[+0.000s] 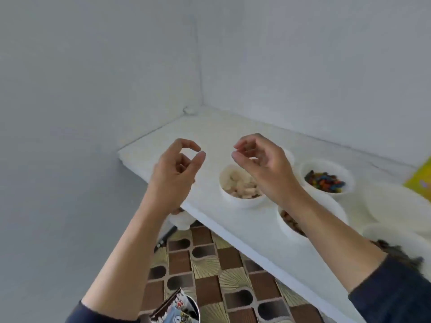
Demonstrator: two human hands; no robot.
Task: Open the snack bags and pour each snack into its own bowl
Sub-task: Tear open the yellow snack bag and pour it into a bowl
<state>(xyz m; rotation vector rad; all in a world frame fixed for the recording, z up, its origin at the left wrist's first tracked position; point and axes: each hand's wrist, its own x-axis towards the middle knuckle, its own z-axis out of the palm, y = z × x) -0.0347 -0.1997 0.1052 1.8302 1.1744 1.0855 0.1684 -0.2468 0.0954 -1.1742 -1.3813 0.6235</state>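
My left hand [176, 173] and my right hand [263, 166] hover side by side above the white table [210, 131], fingers loosely curled, nothing in either. Under my right hand a white bowl [235, 199] holds pale beige snack pieces. Behind it a second white bowl [326, 164] holds multicoloured candies. My right forearm partly covers a third bowl [289, 229] with brown snacks. A further bowl [396, 236] at the right edge holds dark pieces, partly hidden by my sleeve. An empty-looking snack bag [177, 308] lies below, near the floor.
A yellow package [419, 180] pokes in at the right edge of the table. White walls meet in a corner behind the table. A brown patterned carpet [221, 276] covers the floor in front. A white object [182, 220] hangs under the table's left edge.
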